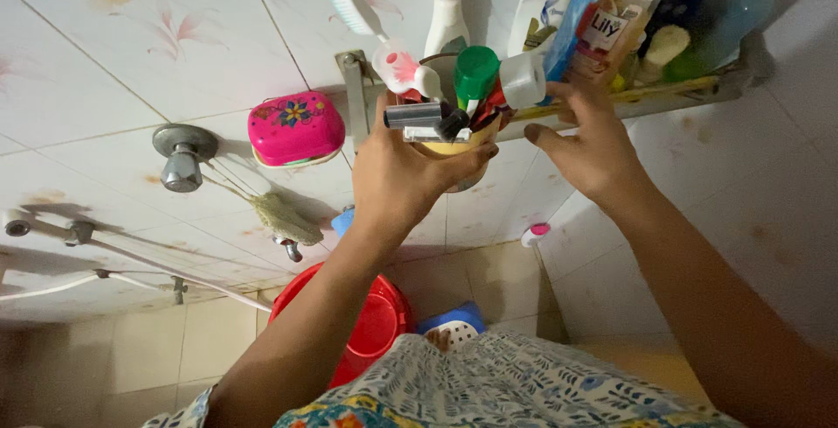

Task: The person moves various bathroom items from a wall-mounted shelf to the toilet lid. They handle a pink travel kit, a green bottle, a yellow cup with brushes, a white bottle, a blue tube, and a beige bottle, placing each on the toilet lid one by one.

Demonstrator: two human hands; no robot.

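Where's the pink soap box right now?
In the head view, the pink soap box sits on the tiled wall left of the left hand, just right of the metal tap knob.

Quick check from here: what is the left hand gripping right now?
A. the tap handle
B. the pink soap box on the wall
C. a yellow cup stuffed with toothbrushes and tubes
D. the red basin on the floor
C: the left hand is wrapped around the yellow cup packed with brushes and tubes, while the pink soap box sits untouched on the wall.

Soap box [296, 129] left of cup [457, 150]
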